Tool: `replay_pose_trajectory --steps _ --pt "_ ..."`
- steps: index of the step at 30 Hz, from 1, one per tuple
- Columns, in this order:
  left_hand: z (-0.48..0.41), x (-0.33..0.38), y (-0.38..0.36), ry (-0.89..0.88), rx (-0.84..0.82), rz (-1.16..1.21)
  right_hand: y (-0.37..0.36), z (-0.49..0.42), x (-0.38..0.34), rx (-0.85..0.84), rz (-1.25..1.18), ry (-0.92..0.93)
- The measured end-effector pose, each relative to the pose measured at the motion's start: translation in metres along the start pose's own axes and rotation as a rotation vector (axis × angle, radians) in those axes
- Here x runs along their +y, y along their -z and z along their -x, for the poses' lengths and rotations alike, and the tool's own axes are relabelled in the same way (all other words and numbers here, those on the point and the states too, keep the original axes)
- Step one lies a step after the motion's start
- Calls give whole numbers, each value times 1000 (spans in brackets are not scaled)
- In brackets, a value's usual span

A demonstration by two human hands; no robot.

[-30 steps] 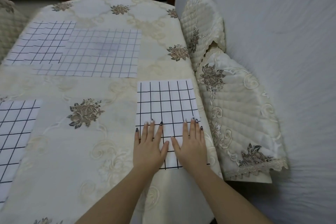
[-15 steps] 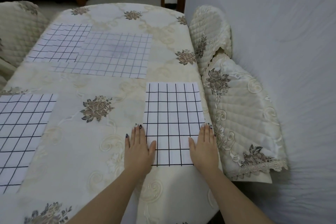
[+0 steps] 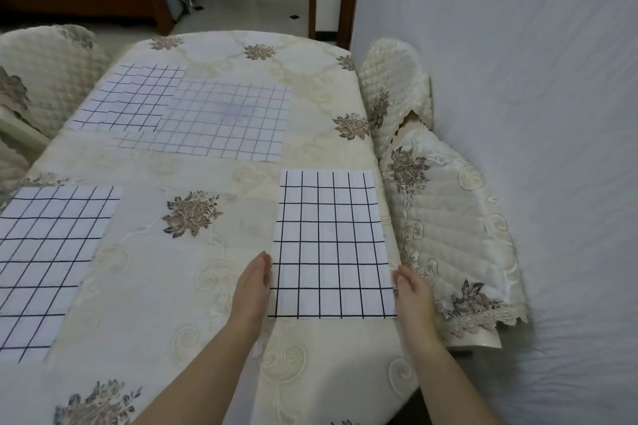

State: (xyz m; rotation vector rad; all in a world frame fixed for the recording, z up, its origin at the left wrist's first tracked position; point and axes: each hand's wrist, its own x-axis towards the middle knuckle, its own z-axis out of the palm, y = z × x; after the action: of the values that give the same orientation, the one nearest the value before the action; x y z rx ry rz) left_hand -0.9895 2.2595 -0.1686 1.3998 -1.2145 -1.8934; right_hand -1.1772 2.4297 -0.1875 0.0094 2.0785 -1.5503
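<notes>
A white cloth with a black grid point(image 3: 329, 241) lies flat near the right edge of the table, folded to a narrow rectangle. My left hand point(image 3: 251, 290) stands on edge against the cloth's left side, fingers straight. Against the cloth's right side, near its lower corner, my right hand point(image 3: 412, 293) stands on edge in the same way. Neither hand holds anything.
The table point(image 3: 207, 286) wears a cream floral cover. More grid cloths lie on it: one at the left edge point(image 3: 51, 252), a large one at the back point(image 3: 221, 121) and another behind it point(image 3: 131, 97). Quilted chair covers point(image 3: 445, 228) sit right, against a white wall.
My hands lay flat on the cloth, then slid apart to its two side edges and turned up on edge. The camera view also shifted.
</notes>
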Motion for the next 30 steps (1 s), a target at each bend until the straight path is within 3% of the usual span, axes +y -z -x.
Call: replay_pose_trajectory --steps 11,23,30 --pt "-2 -2 3 28 -73 -58 -6 -10 -14 148 303 -4" --pt "14 -1 -3 0 -103 -123 -1 0 -22 188 258 -33" --pt "10 5 4 -4 -54 -35 -6 15 -28 231 184 122"
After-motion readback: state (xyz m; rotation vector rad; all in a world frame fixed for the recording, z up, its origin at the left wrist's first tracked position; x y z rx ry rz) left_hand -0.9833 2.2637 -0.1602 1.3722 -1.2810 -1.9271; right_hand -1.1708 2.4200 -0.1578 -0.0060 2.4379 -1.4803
